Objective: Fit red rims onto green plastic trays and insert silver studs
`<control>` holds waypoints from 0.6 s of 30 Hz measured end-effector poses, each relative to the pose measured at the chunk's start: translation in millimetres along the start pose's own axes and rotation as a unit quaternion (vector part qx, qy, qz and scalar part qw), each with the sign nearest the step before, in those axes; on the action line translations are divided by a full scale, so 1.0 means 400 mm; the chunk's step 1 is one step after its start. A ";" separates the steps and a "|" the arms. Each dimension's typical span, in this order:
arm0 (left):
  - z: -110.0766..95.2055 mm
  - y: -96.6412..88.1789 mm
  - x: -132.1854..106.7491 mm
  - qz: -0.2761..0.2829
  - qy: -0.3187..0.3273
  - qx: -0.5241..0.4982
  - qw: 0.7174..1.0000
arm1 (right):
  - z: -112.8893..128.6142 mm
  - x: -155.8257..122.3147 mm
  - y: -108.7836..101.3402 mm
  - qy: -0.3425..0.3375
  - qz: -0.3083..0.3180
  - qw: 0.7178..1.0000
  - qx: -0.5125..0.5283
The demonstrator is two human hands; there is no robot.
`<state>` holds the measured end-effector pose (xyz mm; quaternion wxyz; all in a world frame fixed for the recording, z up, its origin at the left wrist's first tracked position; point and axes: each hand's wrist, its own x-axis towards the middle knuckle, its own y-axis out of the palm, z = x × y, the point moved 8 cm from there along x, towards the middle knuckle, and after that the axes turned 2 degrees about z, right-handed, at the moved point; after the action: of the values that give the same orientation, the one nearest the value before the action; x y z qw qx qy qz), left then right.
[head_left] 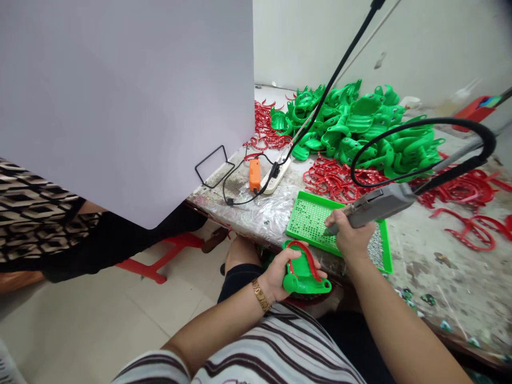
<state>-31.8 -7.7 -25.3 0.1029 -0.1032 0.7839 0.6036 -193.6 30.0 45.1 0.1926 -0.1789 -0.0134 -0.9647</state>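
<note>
My left hand [280,272] is closed around a green plastic part [306,286], held in front of the table edge above my lap. A red curved strip [307,256] lies along the rim of that part, under my fingers. My right hand [352,234] grips a grey electric screwdriver [378,205], its tip pointing down and left over a shallow green tray [294,233]. Many small metal screws [375,248] lie at the tray's right end; its left part has a perforated bottom. The screwdriver tip is apart from the green part.
A heap of green plastic parts [364,114] lies at the back, with red strips [332,176] around it. An orange plug adapter [254,175] and power strip [279,178] sit left of the tray. A grey panel [128,96] hides much of another person [40,218]. A black cable [340,61] hangs across.
</note>
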 end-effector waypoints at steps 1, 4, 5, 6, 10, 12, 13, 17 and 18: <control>0.002 0.000 0.000 0.002 -0.002 0.001 1.000 | -0.002 0.000 0.001 -0.001 0.004 1.000 0.004; 0.009 0.005 -0.002 0.012 -0.006 0.006 1.000 | 0.000 0.000 0.002 -0.006 0.006 1.000 0.029; 0.010 0.007 -0.003 0.016 -0.005 0.008 1.000 | 0.007 -0.001 0.001 -0.010 0.005 0.999 0.042; 0.010 0.011 -0.004 0.022 -0.002 0.011 1.000 | 0.019 -0.001 0.000 -0.016 0.002 0.998 0.057; 0.004 0.037 -0.014 0.065 0.009 0.023 0.998 | 0.123 -0.012 -0.011 -0.051 -0.001 0.990 0.128; -0.001 0.050 -0.019 0.084 0.018 0.025 0.996 | 0.198 -0.030 -0.014 -0.068 0.014 0.983 0.170; -0.002 0.056 -0.021 0.092 0.021 0.026 0.995 | 0.235 -0.044 -0.012 -0.072 0.031 0.978 0.194; 0.010 0.073 -0.019 0.121 0.014 0.035 0.992 | 0.348 -0.116 0.027 -0.033 0.141 0.945 0.293; 0.011 0.076 -0.018 0.124 0.019 0.039 0.991 | 0.366 -0.135 0.038 -0.024 0.166 0.937 0.306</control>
<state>-33.6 4.4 3.6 0.0160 -0.0124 0.8157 0.5782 -91.7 49.5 162.5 0.3947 -0.1339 -0.2822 -0.8641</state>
